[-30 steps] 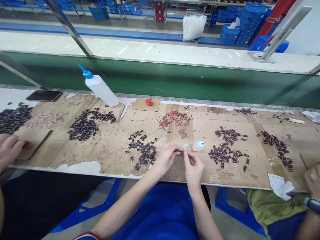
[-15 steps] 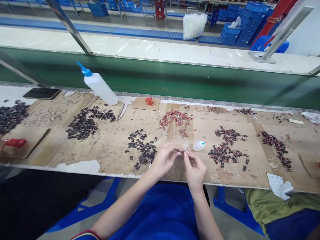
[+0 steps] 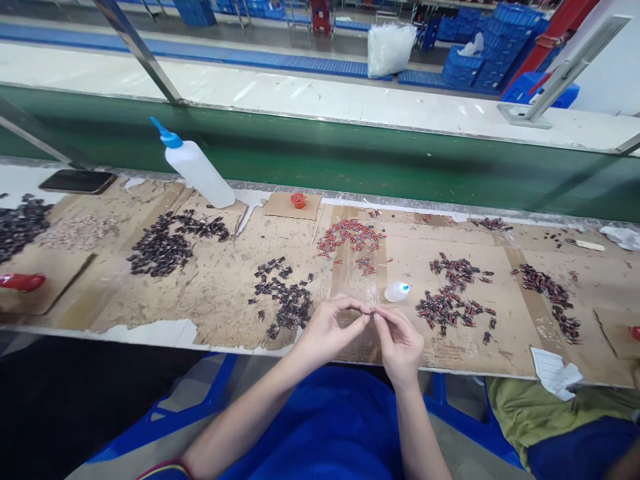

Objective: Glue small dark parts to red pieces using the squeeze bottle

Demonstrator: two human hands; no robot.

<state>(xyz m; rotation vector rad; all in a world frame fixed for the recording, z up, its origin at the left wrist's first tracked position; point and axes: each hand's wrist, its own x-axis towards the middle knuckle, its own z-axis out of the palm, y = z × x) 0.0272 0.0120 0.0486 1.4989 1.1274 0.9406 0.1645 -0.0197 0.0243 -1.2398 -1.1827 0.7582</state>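
My left hand [image 3: 327, 328] and my right hand [image 3: 400, 340] meet fingertip to fingertip above the near edge of the cardboard-covered bench [image 3: 215, 293]. Both pinch a tiny dark part [image 3: 371, 312] between them; its shape is too small to make out. A pile of dark small parts [image 3: 285, 297] lies just left of my left hand. A heap of red parts [image 3: 350, 237] lies beyond my hands. A small white bottle with a blue tip [image 3: 397, 291] lies on its side just past my right hand.
A large white squeeze bottle with a blue nozzle [image 3: 195, 167] leans at the back left beside a phone [image 3: 75, 181]. More piles of parts [image 3: 453, 300] spread right and left. An orange cap [image 3: 298, 200] sits on cardboard. A green conveyor [image 3: 350, 160] runs behind. A red tool [image 3: 20, 281] lies far left.
My hands have drawn slightly nearer to me and to the right, still pinched together. A neighbour's hand at far left left the red tool and went out of view; the hand at right is gone too.
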